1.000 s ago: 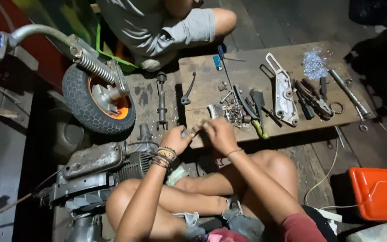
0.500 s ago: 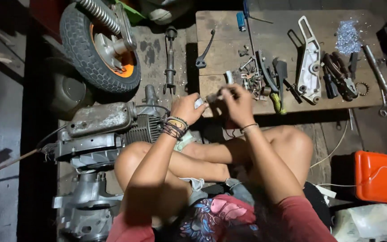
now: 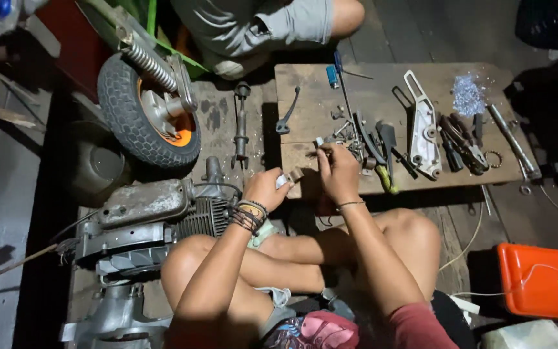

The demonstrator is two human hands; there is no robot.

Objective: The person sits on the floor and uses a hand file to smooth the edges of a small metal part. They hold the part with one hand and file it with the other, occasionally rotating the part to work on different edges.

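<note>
Sitting cross-legged, holding the left hand [image 3: 267, 187] closed around a small pale metal part [image 3: 283, 181], pinched at the fingertips. Reaching with the right hand [image 3: 337, 171] just beyond it, fingers curled on a tiny piece at the near edge of the wooden board [image 3: 382, 97]; exactly what that piece is, too small to tell. Resting just left of the left hand: an engine block [image 3: 146, 220]; farther off, a small wheel [image 3: 146, 116]. Lying past the right hand: loose screws [image 3: 347, 129] and pliers [image 3: 463, 145]. Possibly losing the small part between the floor planks if the pinch slips, judging from the gaps below. Hiding much in shadow; cutting off another person [image 3: 272, 26] at the top edge.
</note>
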